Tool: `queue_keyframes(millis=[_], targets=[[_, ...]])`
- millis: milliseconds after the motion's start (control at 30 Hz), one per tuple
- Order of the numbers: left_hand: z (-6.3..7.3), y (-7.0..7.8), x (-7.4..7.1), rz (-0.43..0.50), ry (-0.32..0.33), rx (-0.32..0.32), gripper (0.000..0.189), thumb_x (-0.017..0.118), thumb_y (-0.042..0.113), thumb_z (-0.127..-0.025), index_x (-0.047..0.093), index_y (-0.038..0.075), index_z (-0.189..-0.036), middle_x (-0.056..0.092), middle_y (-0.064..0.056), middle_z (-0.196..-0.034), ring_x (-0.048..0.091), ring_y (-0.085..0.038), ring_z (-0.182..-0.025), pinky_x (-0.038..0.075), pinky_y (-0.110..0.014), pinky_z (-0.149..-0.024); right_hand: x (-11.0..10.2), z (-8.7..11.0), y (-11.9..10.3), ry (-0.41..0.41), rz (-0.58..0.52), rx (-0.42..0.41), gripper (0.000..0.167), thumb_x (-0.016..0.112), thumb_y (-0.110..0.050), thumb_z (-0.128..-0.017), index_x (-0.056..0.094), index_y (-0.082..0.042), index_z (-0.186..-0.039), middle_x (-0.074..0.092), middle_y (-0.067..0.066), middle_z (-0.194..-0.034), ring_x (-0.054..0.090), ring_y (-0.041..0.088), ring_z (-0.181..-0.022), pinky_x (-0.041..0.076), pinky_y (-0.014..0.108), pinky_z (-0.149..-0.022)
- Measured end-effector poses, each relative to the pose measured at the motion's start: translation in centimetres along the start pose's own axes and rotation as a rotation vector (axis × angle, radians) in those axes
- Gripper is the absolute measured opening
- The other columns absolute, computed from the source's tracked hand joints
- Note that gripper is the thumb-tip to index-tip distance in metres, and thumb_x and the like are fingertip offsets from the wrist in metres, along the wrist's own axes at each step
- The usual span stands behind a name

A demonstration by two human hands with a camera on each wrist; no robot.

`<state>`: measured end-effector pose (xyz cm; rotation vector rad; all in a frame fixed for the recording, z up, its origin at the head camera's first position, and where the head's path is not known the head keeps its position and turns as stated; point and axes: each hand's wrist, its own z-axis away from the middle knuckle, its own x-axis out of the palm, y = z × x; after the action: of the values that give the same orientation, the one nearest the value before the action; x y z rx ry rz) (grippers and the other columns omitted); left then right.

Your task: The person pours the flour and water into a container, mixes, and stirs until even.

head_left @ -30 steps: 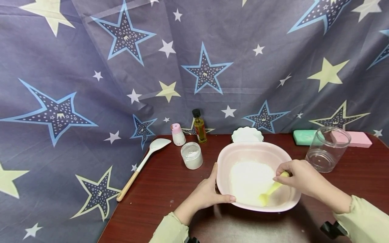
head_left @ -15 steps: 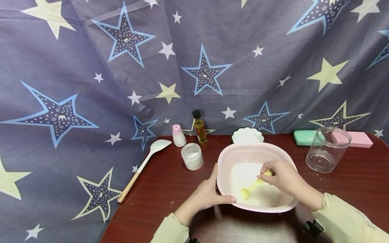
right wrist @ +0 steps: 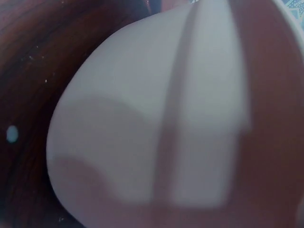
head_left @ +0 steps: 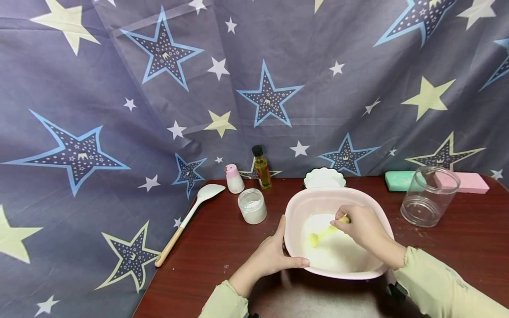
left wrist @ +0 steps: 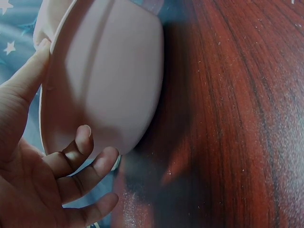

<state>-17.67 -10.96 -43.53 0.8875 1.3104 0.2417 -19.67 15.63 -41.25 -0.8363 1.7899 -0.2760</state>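
A pale pink bowl (head_left: 297,223) with smooth white contents (head_left: 324,220) stands at the front of the table. My left hand (head_left: 270,254) holds its left side, thumb over the near rim; in the left wrist view the other fingers of this hand (left wrist: 28,175) curl beside the outer wall of the bowl (left wrist: 114,71). Inside the bowl, my right hand (head_left: 363,227) pinches the handle of a yellow spoon (head_left: 328,230), whose head dips into the white contents. The right wrist view is mostly filled by the bowl's outside (right wrist: 128,95); neither the fingers nor the spoon show there.
On the dark red table (head_left: 207,269) stand a jar of white powder (head_left: 253,212), a pink-capped shaker (head_left: 234,180) and an oil bottle (head_left: 262,170). A white ladle (head_left: 187,216) lies left. Behind the bowl is a scalloped white dish (head_left: 324,176); right, a clear jar (head_left: 427,198) and sponges (head_left: 467,182).
My right hand has swept the spoon leftward through the bowl, from its right side to the left middle and slightly farther back. The left hand stays on the bowl.
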Motion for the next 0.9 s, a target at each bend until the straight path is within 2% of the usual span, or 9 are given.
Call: queue_keyframes(millis=[167,333,600,733,900], targets=[[0.0,-0.2,0.0,-0.004,0.004,0.006,0.125,0.08,0.061,-0.069,0.004,0.017,-0.158,0.059,-0.011,-0.131,0.06,-0.015,-0.105,0.047,-0.035,-0.09,0.0,-0.4,0.2,0.029,0.06,0.019,0.016,0.078,-0.012,-0.08,0.065,-0.015,-0.07,0.041,-0.009,-0.05,0.036,0.008,-0.05,0.033,0.029,-0.054],[0.0,-0.3,0.1,-0.012,0.01,0.01,0.126,0.08,0.06,-0.069,0.004,0.015,-0.158,0.059,-0.014,-0.131,0.06,-0.014,-0.105,0.047,-0.034,-0.091,-0.2,-0.6,0.4,0.059,0.114,0.057,0.018,0.078,-0.014,-0.08,0.065,-0.016,-0.069,0.052,-0.008,-0.055,0.044,0.014,-0.055,0.037,0.034,-0.058],[0.2,-0.3,0.2,-0.008,0.008,0.003,0.126,0.081,0.058,-0.069,0.004,0.014,-0.158,0.056,-0.017,-0.135,0.059,-0.016,-0.108,0.046,-0.035,-0.092,-0.8,-0.7,1.3,0.062,0.159,0.178,0.01,0.074,-0.016,-0.083,0.067,-0.014,-0.076,0.063,0.004,-0.067,0.058,0.032,-0.063,0.043,0.045,-0.054],[0.1,-0.2,0.1,0.001,0.004,0.0,0.126,0.081,0.059,-0.069,0.003,0.014,-0.158,0.053,-0.017,-0.138,0.058,-0.017,-0.111,0.046,-0.036,-0.094,-1.3,-0.6,1.8,0.078,0.186,0.186,0.01,0.073,-0.017,-0.085,0.067,-0.012,-0.079,0.066,0.011,-0.07,0.059,0.036,-0.063,0.043,0.046,-0.052],[0.1,-0.1,0.0,0.011,0.001,0.006,0.126,0.081,0.058,-0.07,0.003,0.015,-0.158,0.051,-0.016,-0.14,0.058,-0.017,-0.112,0.046,-0.037,-0.094,-2.4,-0.5,2.4,0.082,0.214,0.168,0.01,0.072,-0.017,-0.085,0.067,-0.01,-0.08,0.066,0.012,-0.071,0.06,0.035,-0.062,0.043,0.047,-0.052]])
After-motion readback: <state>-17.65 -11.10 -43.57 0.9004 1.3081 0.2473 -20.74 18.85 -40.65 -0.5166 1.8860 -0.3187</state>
